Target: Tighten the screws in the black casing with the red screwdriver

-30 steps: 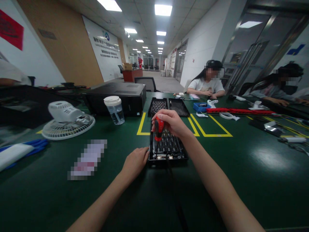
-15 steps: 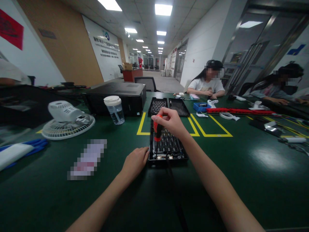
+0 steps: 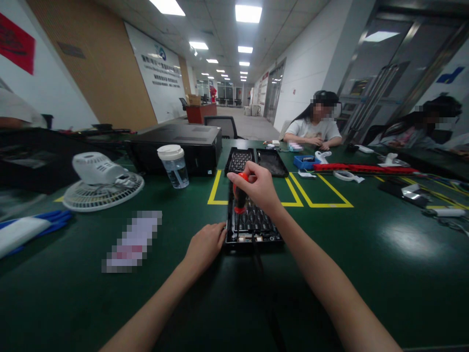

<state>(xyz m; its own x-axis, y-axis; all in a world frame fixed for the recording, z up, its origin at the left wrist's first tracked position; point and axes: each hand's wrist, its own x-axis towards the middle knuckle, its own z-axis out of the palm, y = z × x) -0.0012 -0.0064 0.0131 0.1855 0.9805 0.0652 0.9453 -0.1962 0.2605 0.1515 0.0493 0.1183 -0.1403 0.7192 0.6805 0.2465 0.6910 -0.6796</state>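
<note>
A black tray-like device (image 3: 258, 222) with rows of dark cells lies in front of me, a black cable running from its near edge. My right hand (image 3: 258, 186) is closed round the top of a red and black screwdriver (image 3: 240, 195), held upright over the device's left side. Where the screwdriver's tip ends is too dark to tell. My left hand (image 3: 208, 244) rests on the table with its fingers together against the device's left edge; whether they pinch it is hard to see.
Behind the device lie a similar black tray (image 3: 240, 160) and a black cover (image 3: 273, 163). A lidded cup (image 3: 176, 168), a white fan (image 3: 102, 183) and a black case (image 3: 176, 146) stand left. A blue box (image 3: 306, 162) lies right; people sit beyond.
My right hand has shifted slightly and its grip on the screwdriver has turned a little. My left hand has stayed in place.
</note>
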